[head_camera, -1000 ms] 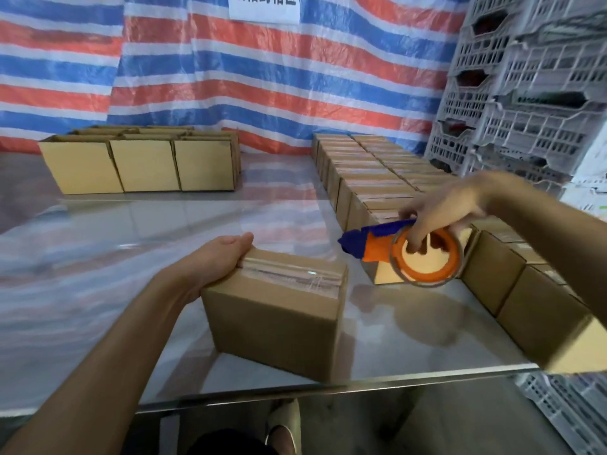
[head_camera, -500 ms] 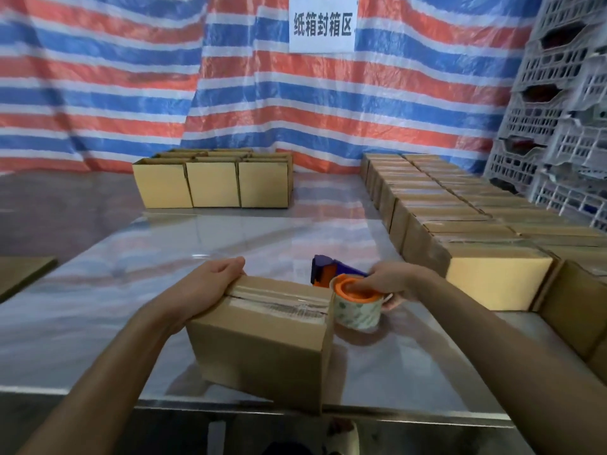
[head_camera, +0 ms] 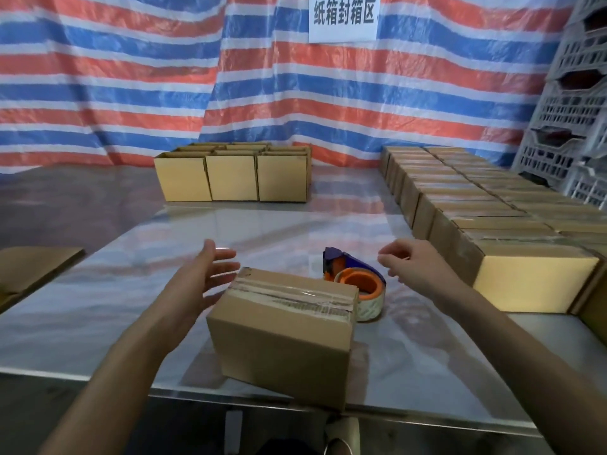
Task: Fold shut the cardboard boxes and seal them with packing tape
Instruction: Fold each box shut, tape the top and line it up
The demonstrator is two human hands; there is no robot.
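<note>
The box (head_camera: 285,326) at the near edge of the table (head_camera: 262,231) has tape along its top, so it looks done. The left hand (head_camera: 203,284) is just beside it, fingers spread. The right hand (head_camera: 410,267), fingers loosely bent, holds nothing near the tape roll (head_camera: 359,285). Farther back, the open boxes (head_camera: 230,175) look not yet taped. The wall sign (head_camera: 343,16) reads 纸箱封箱区.

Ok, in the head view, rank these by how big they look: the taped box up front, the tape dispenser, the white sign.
1. Taped box, clearly largest.
2. Tape dispenser and white sign: about alike. The sign hangs far back on the tarp and the frame's top crops it, so I won't rank them.
</note>
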